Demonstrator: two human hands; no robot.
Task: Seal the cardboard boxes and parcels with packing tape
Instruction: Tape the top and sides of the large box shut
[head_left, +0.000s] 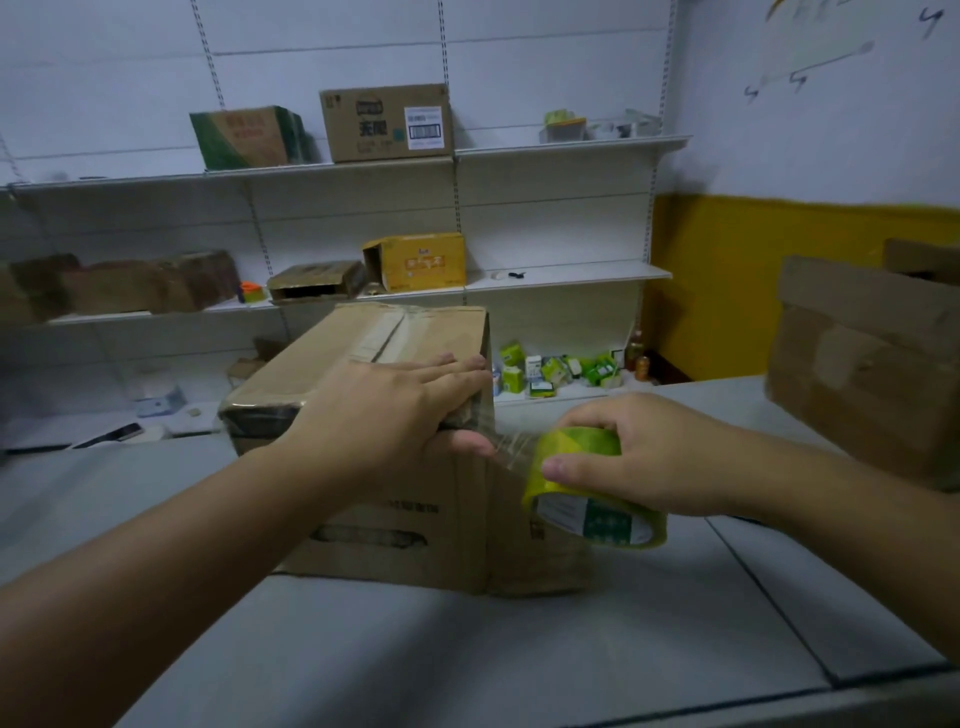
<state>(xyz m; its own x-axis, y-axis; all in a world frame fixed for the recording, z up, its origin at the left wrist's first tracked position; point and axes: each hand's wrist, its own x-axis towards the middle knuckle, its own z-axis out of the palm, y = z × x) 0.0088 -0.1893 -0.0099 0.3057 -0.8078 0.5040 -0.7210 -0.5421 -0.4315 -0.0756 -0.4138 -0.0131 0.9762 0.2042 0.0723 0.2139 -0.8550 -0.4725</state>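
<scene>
A brown cardboard box (405, 509) stands on the grey counter (467, 649), its top flaps closed with clear tape along the seam. My left hand (395, 410) lies flat on the box's near top edge, fingers straight on top and thumb pressing the front face at the corner. My right hand (639, 457) grips a roll of packing tape (587, 493) with a yellow-green core, just right of the box. A stretch of clear tape (511, 449) runs from the roll to the box corner under my left thumb.
A second brown box (867, 374) sits on the counter at the right. Wall shelves behind hold several cartons (387, 122), a yellow box (415, 260) and small green packets (561, 369). A phone (111, 434) lies at the counter's left.
</scene>
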